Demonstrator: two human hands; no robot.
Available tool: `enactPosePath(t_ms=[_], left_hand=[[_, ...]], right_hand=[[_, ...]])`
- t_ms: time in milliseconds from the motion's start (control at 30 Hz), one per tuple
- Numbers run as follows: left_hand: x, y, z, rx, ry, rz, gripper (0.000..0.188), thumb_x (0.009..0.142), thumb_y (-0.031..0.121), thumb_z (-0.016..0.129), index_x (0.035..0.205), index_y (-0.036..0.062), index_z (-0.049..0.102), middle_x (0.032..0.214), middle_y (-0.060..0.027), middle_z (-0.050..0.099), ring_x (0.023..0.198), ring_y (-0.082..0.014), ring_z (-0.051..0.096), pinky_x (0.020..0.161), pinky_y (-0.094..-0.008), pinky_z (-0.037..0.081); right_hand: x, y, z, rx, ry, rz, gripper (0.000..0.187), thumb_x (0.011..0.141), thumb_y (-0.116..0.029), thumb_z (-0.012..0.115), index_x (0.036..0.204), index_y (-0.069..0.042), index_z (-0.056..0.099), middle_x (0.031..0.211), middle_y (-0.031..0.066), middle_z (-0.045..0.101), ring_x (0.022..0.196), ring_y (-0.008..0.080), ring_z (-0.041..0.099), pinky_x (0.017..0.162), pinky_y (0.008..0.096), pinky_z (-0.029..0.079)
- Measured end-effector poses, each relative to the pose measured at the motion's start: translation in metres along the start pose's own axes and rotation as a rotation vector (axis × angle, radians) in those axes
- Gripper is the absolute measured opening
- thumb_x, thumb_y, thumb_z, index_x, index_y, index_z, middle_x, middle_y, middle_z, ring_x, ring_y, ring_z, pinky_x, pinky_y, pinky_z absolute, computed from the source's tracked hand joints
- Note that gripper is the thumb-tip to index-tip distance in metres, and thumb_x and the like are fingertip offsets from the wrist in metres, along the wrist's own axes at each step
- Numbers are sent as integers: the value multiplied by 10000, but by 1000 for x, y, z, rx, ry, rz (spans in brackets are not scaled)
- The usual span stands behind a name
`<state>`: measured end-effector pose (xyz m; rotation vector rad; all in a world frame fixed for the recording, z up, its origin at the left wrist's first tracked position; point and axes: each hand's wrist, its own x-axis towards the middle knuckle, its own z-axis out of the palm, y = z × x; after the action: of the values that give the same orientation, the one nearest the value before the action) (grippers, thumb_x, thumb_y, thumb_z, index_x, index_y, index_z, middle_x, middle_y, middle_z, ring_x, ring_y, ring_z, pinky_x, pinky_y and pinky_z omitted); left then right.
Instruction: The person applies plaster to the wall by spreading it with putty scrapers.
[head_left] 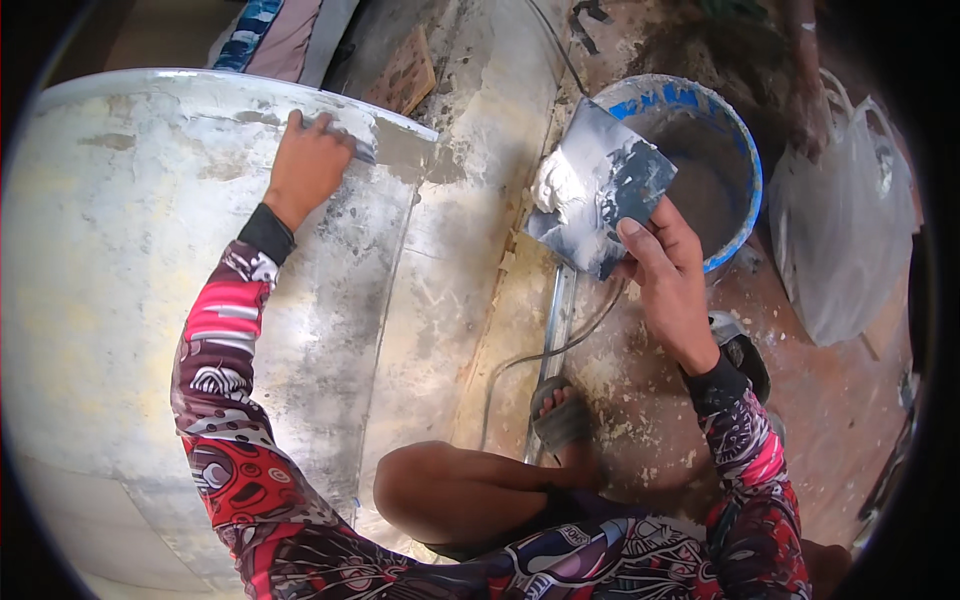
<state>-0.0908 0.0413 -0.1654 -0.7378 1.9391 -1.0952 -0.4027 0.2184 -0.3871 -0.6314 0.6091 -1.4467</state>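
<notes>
Hands are well apart: the person's left hand (pixel 312 168), far left of the round bucket with a blue rim (pixel 754 170), rests fingers bent on the far edge of a large pale curved panel (pixel 150 260) with grey smears; a thin grey edge shows by the fingertips, cannot tell if it is a tool or how firmly it is gripped. Person's right hand (pixel 668 275), at the bucket's near left side, is clamped on a dark flat square plate (pixel 625 178), thumb on top, fingers mostly hidden below. Plate is tilted, partly covering the bucket opening at its left; thick white paste (pixel 567 185) heaped on the plate's left half, thinner smears elsewhere. Right of bucket: translucent white plastic bag (pixel 840 230), with another person's bare hand (pixel 806 135) hanging between bag and bucket, contact with bag unclear. Below and left of bucket: straight metal rail (pixel 562 310), dark thin cable (pixel 520 361) crossing it, person's foot in a grey sandal (pixel 563 415), person's bent bare knee (pixel 430 480). Reddish-brown floor (pixel 820 430) with pale splatters under bucket. Both sleeves multicoloured print, black cuffs.
</notes>
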Motion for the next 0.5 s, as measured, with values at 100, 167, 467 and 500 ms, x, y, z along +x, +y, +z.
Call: enactPosePath(t_ms=[100, 167, 467, 500], left_hand=[[0, -1, -7, 8, 9, -36, 363, 859, 106, 587, 1210, 118, 678, 1206, -32, 708, 1196, -252, 601, 963, -495, 411], [0, -13, 0, 76, 119, -72, 394, 870, 107, 581, 1254, 131, 669, 1239, -17, 700, 1199, -246, 599, 965, -503, 415], [18, -17, 24, 117, 36, -75, 366, 890, 114, 564, 1238, 124, 677, 1248, -23, 697, 1207, -222, 587, 981, -500, 402], [17, -16, 24, 123, 41, -80, 359, 889, 115, 565, 1229, 122, 681, 1238, -25, 701, 1198, -220, 589, 981, -500, 399]], right_hand=[[1, -2, -2, 36, 28, -14, 271, 1018, -71, 491, 1275, -25, 561, 1072, -22, 626, 892, 29, 574, 725, 209, 518], [1, -3, -2, 62, 35, -11, 268, 1017, -69, 490, 1272, -25, 562, 1077, -25, 628, 880, 25, 568, 718, 203, 506], [0, 2, -1, -25, 5, -12, 251, 1024, -85, 492, 1256, -23, 564, 1034, -32, 614, 864, 25, 557, 688, 202, 485], [1, 0, 1, -11, 9, -9, 251, 1024, -88, 493, 1255, -20, 564, 1037, -28, 615, 863, 26, 558, 694, 205, 490]])
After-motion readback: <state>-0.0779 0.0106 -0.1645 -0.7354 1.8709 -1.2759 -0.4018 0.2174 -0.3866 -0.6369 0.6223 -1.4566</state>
